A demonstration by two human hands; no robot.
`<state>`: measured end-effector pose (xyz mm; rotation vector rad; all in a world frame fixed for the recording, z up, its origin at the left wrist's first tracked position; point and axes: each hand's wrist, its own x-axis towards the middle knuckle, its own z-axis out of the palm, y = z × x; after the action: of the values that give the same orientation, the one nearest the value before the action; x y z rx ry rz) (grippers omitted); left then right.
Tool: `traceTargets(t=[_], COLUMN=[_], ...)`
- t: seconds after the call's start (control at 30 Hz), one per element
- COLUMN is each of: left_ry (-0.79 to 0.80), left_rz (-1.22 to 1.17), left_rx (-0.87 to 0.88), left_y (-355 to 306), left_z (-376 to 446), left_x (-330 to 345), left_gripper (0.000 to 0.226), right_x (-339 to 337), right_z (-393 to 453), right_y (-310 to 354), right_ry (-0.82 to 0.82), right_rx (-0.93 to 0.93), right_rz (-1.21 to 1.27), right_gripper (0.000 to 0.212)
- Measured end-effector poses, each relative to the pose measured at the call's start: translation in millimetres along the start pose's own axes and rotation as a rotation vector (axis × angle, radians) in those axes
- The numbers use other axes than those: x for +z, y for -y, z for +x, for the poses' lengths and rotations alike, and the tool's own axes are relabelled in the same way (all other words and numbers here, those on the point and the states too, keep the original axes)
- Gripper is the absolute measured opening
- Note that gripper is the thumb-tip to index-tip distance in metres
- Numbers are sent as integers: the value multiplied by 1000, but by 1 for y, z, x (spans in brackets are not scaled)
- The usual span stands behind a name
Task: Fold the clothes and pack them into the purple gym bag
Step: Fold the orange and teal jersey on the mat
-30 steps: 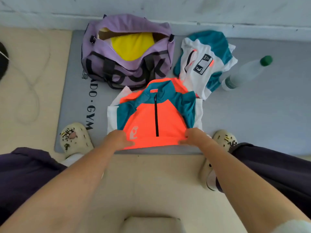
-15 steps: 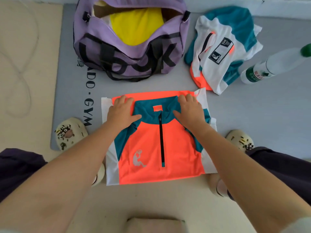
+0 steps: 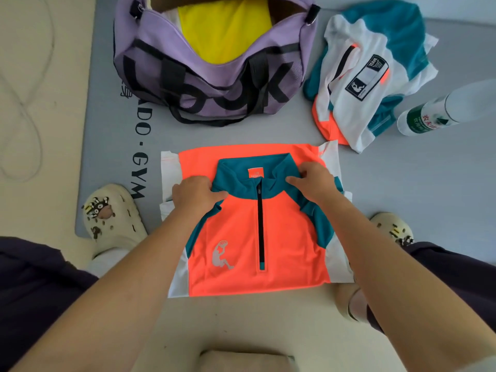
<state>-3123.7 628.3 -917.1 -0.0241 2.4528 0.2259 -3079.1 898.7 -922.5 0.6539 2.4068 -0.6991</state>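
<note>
Both the left hand (image 3: pixel 197 194) and right hand (image 3: pixel 312 181) pinch the orange jersey (image 3: pixel 236 237) at its teal shoulders, likely squaring the fold before packing it into the open purple gym bag (image 3: pixel 209 76).

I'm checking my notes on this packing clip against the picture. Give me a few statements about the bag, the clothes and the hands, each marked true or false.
1. The purple gym bag is zipped shut. False: it gapes open, with a yellow garment inside.
2. Both hands rest on the orange zip top near its teal collar. True: left hand, right hand.
3. The white and teal garment is neatly folded. False: it lies crumpled beside the bag.
4. A bottle lies on the grey mat. True.
</note>
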Motion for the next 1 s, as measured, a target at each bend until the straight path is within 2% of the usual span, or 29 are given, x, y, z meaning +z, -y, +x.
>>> traceTargets(t=[0.07,0.13,0.23,0.3,0.37,0.4,0.53,0.63,0.7,0.77,0.83,0.9,1.0], left_ry=[20,38,14,-28,-88,-128,-283,-181,-146,-201,-309,-368,-296], left_rz=[-116,-329,-540,-500,-406,-342,-11,136,153,84,-47,-141,-271], left_rx=[74,132,133,107,76,75,224,209,183,191,200,189,157], left_y=[3,7,13,15,13,11,-2,-10,-11,-10,-6,1,10], left_z=[2,4,8,8,7,5,-10,-22,-23,-20,-12,-1,18], left_x=[-4,-12,-23,-24,-20,-18,1,22,30,28,19,5,-11], left_gripper=[40,33,21,19,16,18,55,81,87,81,68,58,58], right_x=[-4,-9,-15,-15,-12,-11,-13,-17,-24,-34,-42,-47,-48], right_z=[-2,-4,-6,-4,-1,0,2,3,6,9,11,13,20], right_y=[-2,-5,-6,-4,-1,0,-1,-10,-19,-26,-32,-30,-20], right_ry=[13,4,-13,-30,-39,-42,-91,-153,-188,-222,-301,-336,-210], right_rx=[-36,-78,-102,-90,-71,-64,-42,2,108,215,137,-57,-221], right_rz=[60,134,248,290,241,206,68,-60,-29,-31,-55,-47,-54], right_gripper=[43,44,46,38,14,13,31,56,69,74,65,52,49])
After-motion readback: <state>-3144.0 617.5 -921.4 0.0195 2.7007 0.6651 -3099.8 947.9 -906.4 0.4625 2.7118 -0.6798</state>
